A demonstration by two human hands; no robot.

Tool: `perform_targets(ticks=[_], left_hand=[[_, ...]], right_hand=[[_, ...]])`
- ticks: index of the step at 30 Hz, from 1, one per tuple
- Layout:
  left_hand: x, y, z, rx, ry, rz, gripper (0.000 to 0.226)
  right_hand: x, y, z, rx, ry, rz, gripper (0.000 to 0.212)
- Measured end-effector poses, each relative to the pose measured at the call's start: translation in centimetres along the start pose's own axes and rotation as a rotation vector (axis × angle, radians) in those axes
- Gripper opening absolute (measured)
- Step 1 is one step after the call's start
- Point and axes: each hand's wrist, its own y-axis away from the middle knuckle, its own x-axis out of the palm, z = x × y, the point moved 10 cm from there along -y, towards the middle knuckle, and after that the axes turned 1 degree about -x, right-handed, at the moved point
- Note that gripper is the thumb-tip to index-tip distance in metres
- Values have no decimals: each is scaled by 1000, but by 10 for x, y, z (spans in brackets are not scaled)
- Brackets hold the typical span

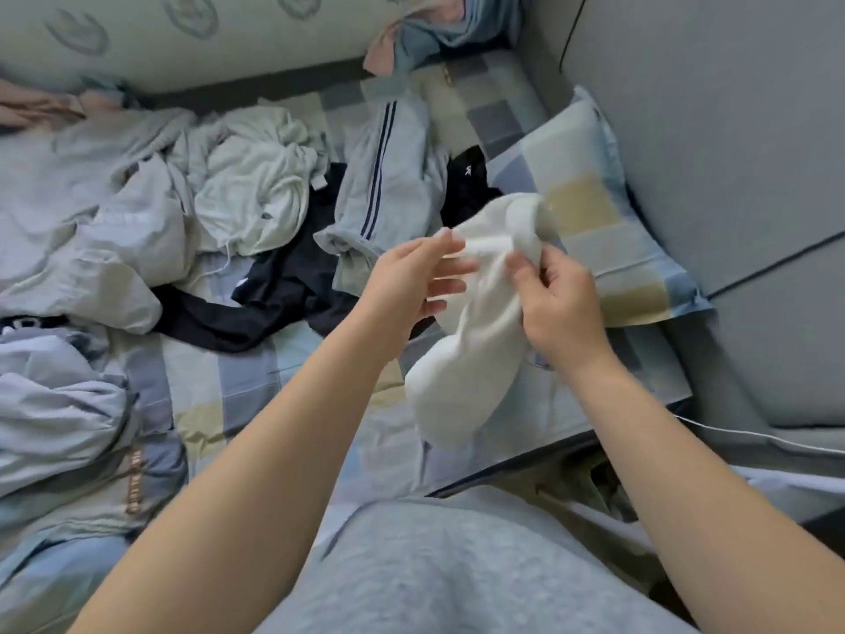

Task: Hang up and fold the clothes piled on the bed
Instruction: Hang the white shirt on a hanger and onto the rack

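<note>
Checked bedsheet (pixel 237 386) in blue, grey and pale yellow fills the head view, with a pillow (pixel 608 249) in the same check at the right, lying against a grey padded wall (pixel 713 144). Loose clothes are heaped on the sheet at the left and middle: a crumpled white garment (pixel 256 185), a black garment (pixel 274 299) spread flat below it, grey-blue trousers (pixel 388 185) with dark side stripes, and pale grey pieces (pixel 77 231) at the far left. Both bare arms reach forward over the bed's near edge. Between the hands, held up above the sheet in front of the pillow, is a white sock (pixel 471 340); its grey-tipped end points up and right, and its other end hangs down. The left hand (pixel 411 276) has its fingers stretched nearly straight, laid against the sock's upper part. The right hand (pixel 558 308) has its fingers curled, pinching the sock's cloth from the right
</note>
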Motion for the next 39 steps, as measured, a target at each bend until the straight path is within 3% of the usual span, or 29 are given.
perform_targets(ticks=[3,7,9,12,13,16,22,27,32,33,35,37,39], left_hand=[[10,19,-4,87,-230,49,35],[25,36,26,83,-367,178,69],[27,36,33,128,-421,153,59],[20,28,12,296,-495,10,14],[16,28,-3,366,-509,-42,8],[16,40,-50,576,-422,-71,24],[7,36,-85,502,-238,-108,26],[15,42,-99,490,-145,-135,20],[27,48,-103,420,-24,-144,22],[33,50,-104,418,-32,-131,22],[43,55,-106,417,-81,-103,23],[48,58,-109,418,-121,-64,31],[48,58,-114,428,-124,0,40]], right_hand=[[-29,-19,23,52,-91,-140,30],[-47,-37,54,58,-221,-195,32],[-51,-43,70,43,-273,-188,30],[-58,-49,88,15,-300,-201,30],[-60,-50,91,11,-299,-200,28],[-63,-50,95,8,-284,-149,19],[-55,-37,88,34,-326,29,23],[-47,-5,73,24,-185,128,45],[-10,31,43,157,-83,245,113],[-3,32,40,171,-94,240,119],[-5,27,37,140,-135,145,95],[-17,18,37,75,-115,58,40],[-27,12,37,51,-86,42,6]])
